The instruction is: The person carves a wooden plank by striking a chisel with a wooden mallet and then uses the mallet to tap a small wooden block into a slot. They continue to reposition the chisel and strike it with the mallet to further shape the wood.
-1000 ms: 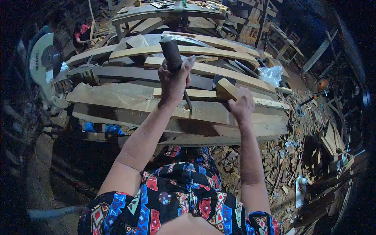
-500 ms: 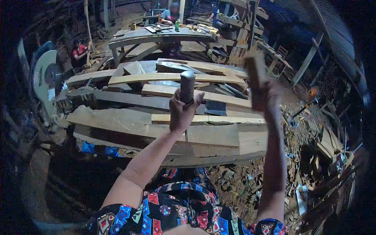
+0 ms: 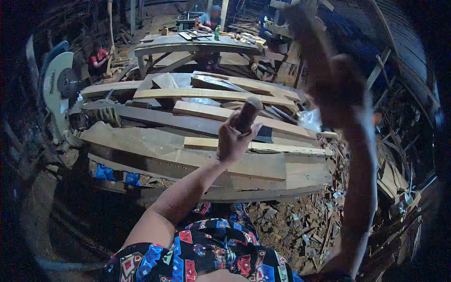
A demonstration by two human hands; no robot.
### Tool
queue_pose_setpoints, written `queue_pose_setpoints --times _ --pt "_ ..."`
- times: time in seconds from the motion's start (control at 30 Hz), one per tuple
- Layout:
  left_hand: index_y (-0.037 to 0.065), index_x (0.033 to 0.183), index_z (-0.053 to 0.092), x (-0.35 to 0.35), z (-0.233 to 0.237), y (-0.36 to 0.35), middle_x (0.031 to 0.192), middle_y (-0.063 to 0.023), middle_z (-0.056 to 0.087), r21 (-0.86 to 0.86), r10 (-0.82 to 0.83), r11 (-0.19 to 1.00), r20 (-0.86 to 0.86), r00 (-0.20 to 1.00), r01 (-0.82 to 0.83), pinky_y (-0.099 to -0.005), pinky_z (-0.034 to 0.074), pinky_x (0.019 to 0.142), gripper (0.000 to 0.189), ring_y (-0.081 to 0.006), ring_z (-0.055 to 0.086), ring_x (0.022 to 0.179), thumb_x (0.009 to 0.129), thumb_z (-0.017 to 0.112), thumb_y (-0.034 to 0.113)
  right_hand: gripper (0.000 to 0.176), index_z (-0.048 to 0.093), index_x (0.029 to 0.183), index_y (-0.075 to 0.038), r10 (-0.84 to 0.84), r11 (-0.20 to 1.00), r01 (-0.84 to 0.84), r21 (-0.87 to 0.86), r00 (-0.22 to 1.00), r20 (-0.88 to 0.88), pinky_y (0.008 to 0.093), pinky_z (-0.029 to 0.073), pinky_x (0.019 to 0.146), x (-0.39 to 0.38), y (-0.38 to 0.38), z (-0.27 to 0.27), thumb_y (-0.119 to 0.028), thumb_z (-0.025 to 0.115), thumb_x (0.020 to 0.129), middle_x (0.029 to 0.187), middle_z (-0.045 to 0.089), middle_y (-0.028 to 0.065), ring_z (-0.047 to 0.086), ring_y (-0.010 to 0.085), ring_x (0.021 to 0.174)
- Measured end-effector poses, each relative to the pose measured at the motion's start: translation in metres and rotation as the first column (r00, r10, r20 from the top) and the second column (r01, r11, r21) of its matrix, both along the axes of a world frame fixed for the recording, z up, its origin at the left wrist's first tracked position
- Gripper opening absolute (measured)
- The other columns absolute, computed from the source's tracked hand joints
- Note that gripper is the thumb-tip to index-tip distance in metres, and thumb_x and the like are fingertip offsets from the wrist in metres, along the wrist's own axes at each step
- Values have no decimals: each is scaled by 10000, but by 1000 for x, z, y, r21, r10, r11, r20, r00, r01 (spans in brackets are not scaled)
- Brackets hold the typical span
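Your right hand has risen from the plank to well above it, fingers closed round the wooden block, blurred. Your left hand keeps gripping the chisel, now tilted right, blade hidden, over the plank.

On my feed the shirt is the loudest thing: black, printed with red, blue and white triangles and diamonds. The planks run pale yellow-tan, and one board among them is dark grey-brown. The tool handle reads as dark brown, the mallet as a blurred dull brown. I make out bright blue sheeting under the stack, a whitish saw guard, a milky-white plastic bag, a green bottle and a person's red top.
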State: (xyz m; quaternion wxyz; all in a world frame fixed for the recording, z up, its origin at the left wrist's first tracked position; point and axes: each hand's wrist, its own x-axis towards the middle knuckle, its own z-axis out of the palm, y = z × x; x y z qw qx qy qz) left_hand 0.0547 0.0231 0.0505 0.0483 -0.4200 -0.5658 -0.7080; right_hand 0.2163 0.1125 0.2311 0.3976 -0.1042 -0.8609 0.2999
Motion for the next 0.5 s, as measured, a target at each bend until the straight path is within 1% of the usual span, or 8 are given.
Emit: queue_pose_setpoints --times 0.07,0.13,0.2,0.23,0.27,0.33,0.43,0.5 --pt "49 863 558 1 0 -1 686 -77 598 -16 5 1000 -6 1000 -5 -284 461 598 243 -137 585 641 714 701 176 444 469 1100 -33 -73 990 97 100 972 -221 342 502 656 9 -10 12 -221 615 725 918 610 116 605 227 721" --pt "50 854 556 -1 -1 -1 674 -75 591 10 -20 1000 3 1000 20 -283 460 596 241 -138 578 628 712 704 178 472 466 1103 -30 282 949 -314 34 796 -535 325 499 650 -6 -14 -6 -254 622 718 873 615 113 600 220 695" --pt "49 843 552 -1 -5 5 657 -74 581 71 -86 994 32 996 83 -281 459 592 240 -140 569 611 711 706 178 456 465 1029 -14 -81 996 74 47 982 172 267 466 668 -11 -31 -30 -70 664 623 819 589 93 567 175 770" --pt "53 830 548 -3 3 8 643 -80 569 52 317 939 -514 797 -340 -284 457 590 246 -155 565 597 704 712 187 505 446 1064 -17 32 999 -25 -22 933 358 270 461 653 -17 -20 -40 -45 672 613 909 570 93 562 171 803" --pt "55 829 548 -2 0 8 645 -84 571 12 208 975 -372 904 -220 -289 458 590 248 -162 570 599 701 713 190 557 428 1098 -21 140 990 -103 -100 837 528 273 456 637 -24 -15 -46 -21 680 602 1000 551 93 556 167 836" --pt "58 827 549 0 -8 10 649 -92 574 4 -32 999 -48 998 32 -298 460 588 253 -178 579 601 694 714 195 451 478 1046 -32 160 978 -195 69 925 345 273 450 595 -14 -7 -22 -88 670 642 956 558 91 559 160 792" --pt "47 875 559 1 -10 7 697 -62 578 -11 -43 999 -59 997 42 -281 452 614 259 -130 544 630 703 712 165 296 560 944 -56 -191 982 191 6 979 71 264 460 578 5 4 12 -268 606 743 807 584 63 567 147 707" --pt "48 876 559 1 -10 8 692 -60 579 -23 -49 999 -53 997 48 -284 453 613 261 -145 548 631 699 712 164 285 585 913 -64 -13 999 -1 -49 957 -289 261 463 580 -4 -11 11 -313 590 775 760 589 51 564 140 672"
